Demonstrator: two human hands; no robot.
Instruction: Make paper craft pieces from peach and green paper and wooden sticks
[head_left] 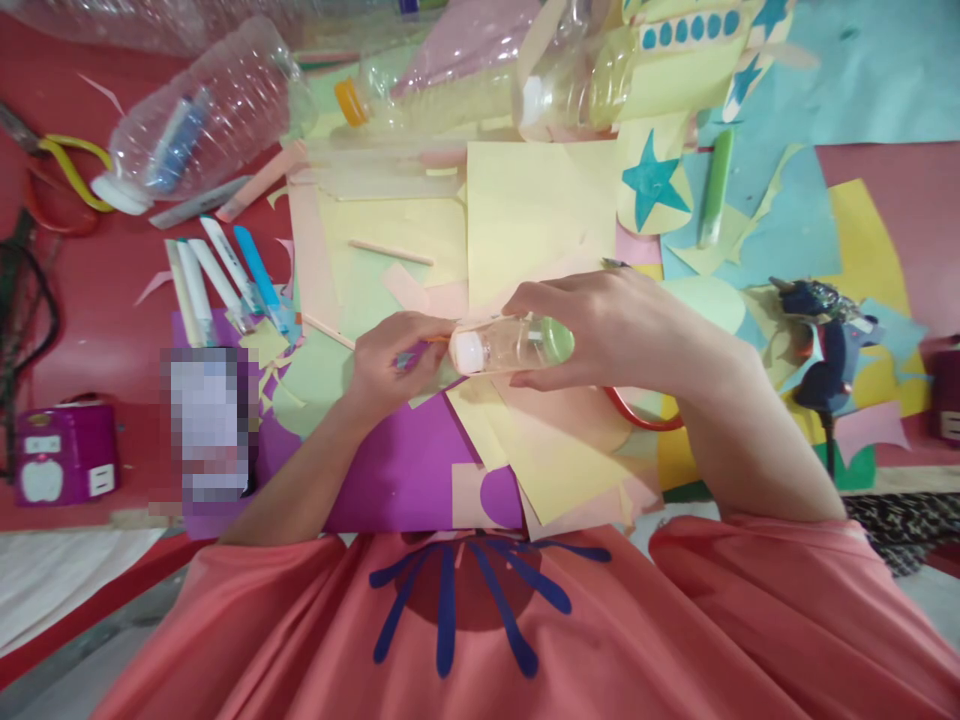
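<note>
My right hand (600, 325) grips a small clear plastic bottle (517, 343) from its right end, thumb and fingers on either side. The bottle lies sideways above the paper, its white cap (470, 352) facing left and a green part at its other end. At the cap end, my left hand (401, 355) is closed in a pinch. A sliver of orange shows by its fingertips, too small to name. Beneath both hands are pale yellow sheets (540, 220) and a purple sheet (397, 470).
Several markers (214, 275) lie at the left near a blurred phone-like object (210, 425). Large clear bottles (217, 110) line the back. Yellow-handled scissors (75, 165) lie far left. A dark blue glue gun (829, 365) stands at the right, by paper scraps and a blue star (655, 180).
</note>
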